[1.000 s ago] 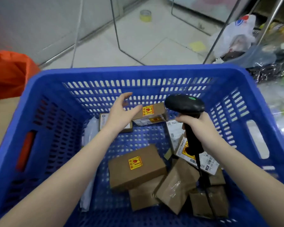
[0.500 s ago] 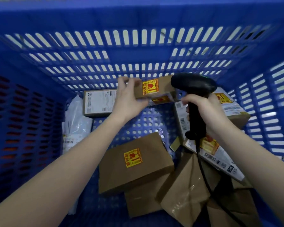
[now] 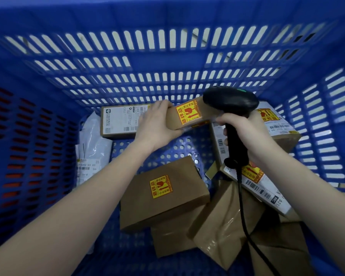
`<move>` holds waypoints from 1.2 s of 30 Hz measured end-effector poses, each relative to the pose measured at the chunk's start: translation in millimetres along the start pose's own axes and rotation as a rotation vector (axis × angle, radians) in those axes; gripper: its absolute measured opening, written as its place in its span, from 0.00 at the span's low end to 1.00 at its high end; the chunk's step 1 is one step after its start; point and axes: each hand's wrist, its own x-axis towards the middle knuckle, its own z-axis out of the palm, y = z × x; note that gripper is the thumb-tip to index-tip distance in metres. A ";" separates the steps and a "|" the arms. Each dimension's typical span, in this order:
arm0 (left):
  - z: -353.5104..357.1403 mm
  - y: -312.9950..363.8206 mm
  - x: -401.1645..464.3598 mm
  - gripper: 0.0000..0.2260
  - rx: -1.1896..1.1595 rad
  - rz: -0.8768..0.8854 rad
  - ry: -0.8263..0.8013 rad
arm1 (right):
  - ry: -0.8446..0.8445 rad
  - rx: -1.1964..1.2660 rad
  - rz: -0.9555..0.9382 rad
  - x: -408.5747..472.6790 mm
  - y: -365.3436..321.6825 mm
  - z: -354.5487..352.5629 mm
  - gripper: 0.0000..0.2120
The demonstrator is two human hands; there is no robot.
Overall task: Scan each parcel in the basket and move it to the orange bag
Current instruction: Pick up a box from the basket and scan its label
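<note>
Right now both hands work deep inside the blue basket (image 3: 48, 136), close to its far wall. The left hand (image 3: 155, 124) grips the near end of a small brown parcel (image 3: 187, 116), fingers curled over its top edge and thumb beneath, holding it clear of the basket floor. A yellow and red fragile sticker (image 3: 187, 114) faces up on this parcel. The right hand (image 3: 245, 134) wraps tightly around the handle of a black barcode scanner (image 3: 230, 102), whose head sits just beside and partly over the far end of the held parcel, hiding that end. A black cable (image 3: 242, 206) trails from the handle toward the near right corner.

Other parcels crowd the basket. A flat box with a white printed label (image 3: 120, 121) lies against the far wall, its right end covered by the left hand. A grey plastic mailer (image 3: 92, 148) leans along the left wall. Under the right wrist a labelled box (image 3: 277, 124) rests near the right wall, and a white-labelled parcel (image 3: 267, 190) tilts below it. In the middle of the floor sits a brown box with a fragile sticker (image 3: 161, 196), overlapping a taped brown box (image 3: 173, 236) nearer the front edge. A crumpled brown package (image 3: 223, 222) leans beside them, with the cable crossing it. The orange bag is out of view, though orange shows through the slots of the left wall.
</note>
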 end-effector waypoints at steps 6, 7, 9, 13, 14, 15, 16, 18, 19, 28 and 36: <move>-69.9 33.0 -24.3 0.26 -0.177 -0.040 -0.054 | 0.019 0.043 -0.071 -37.7 -47.8 -6.0 0.04; -85.2 39.4 -30.5 0.25 -0.210 -0.040 -0.049 | 0.010 0.044 -0.098 -47.7 -60.0 -5.7 0.03; -117.7 53.9 -47.2 0.23 -0.289 -0.037 -0.018 | -0.004 0.052 -0.169 -71.2 -87.3 -4.7 0.03; -182.5 80.9 -88.4 0.22 -0.475 -0.038 0.114 | -0.018 0.094 -0.324 -129.6 -147.6 -8.8 0.03; -198.6 87.7 -100.1 0.22 -0.525 -0.033 0.141 | -0.025 0.109 -0.351 -146.0 -161.4 -11.9 0.03; -214.6 95.7 -113.4 0.24 -0.564 -0.023 0.168 | -0.031 0.121 -0.375 -162.9 -173.9 -15.1 0.04; -230.2 103.8 -126.8 0.26 -0.599 -0.013 0.190 | -0.039 0.127 -0.401 -181.1 -185.8 -18.9 0.06; -258.9 120.4 -153.9 0.23 -0.682 0.010 0.228 | -0.067 0.131 -0.459 -216.4 -206.1 -27.0 0.10; -271.4 128.5 -167.7 0.19 -0.729 0.019 0.249 | -0.083 0.129 -0.484 -234.0 -214.4 -31.2 0.09; -347.6 189.4 -270.6 0.17 -0.936 0.116 0.338 | -0.135 0.098 -0.634 -370.3 -259.4 -63.2 0.04; -369.8 222.7 -326.7 0.18 -0.978 0.213 0.474 | -0.188 0.078 -0.709 -435.4 -268.1 -66.2 0.02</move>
